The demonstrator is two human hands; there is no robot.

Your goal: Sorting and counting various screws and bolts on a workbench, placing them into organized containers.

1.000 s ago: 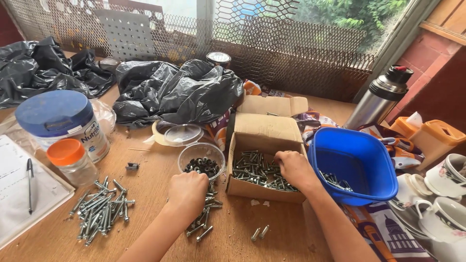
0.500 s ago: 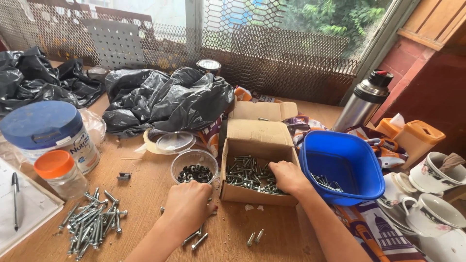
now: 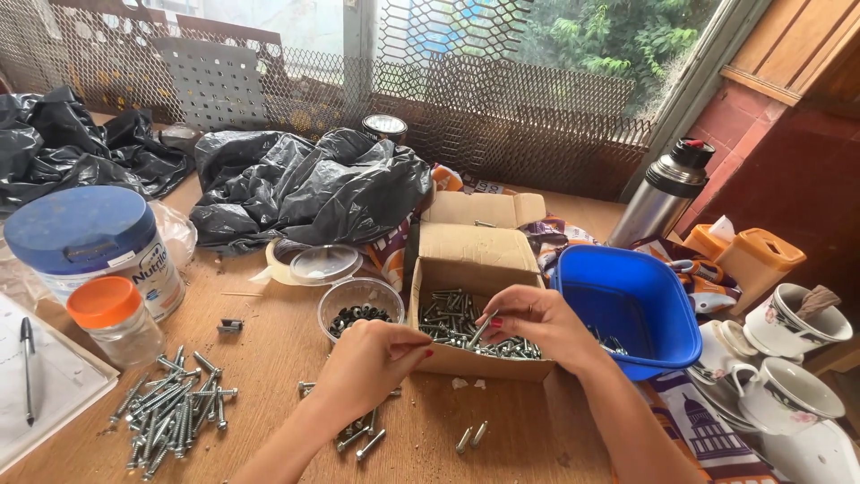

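My right hand [image 3: 542, 324] hovers over an open cardboard box [image 3: 473, 244] and pinches a silver bolt [image 3: 480, 331] by its head end. Many more bolts [image 3: 452, 312] lie inside the box. My left hand [image 3: 369, 360] is curled shut, its fingertips against the box's front wall, close to the held bolt's tip. Nothing shows between its fingers. Just beyond my left hand stands a clear plastic bowl [image 3: 358, 300] of small black nuts. A few loose bolts [image 3: 360, 441] lie on the wooden table beneath my left wrist.
A pile of bolts [image 3: 170, 412] lies at the left. A blue tub [image 3: 627, 309] sits right of the box. Around stand a blue-lidded tin [image 3: 85, 237], an orange-capped jar [image 3: 112, 318], black bags [image 3: 305, 184], a tape roll [image 3: 309, 264], a thermos [image 3: 667, 193], cups [image 3: 788, 327], and paper with a pen [image 3: 27, 367].
My right hand has lifted a bolt out of the box. My left hand has moved off the loose bolts on the table and up to the box's front wall.
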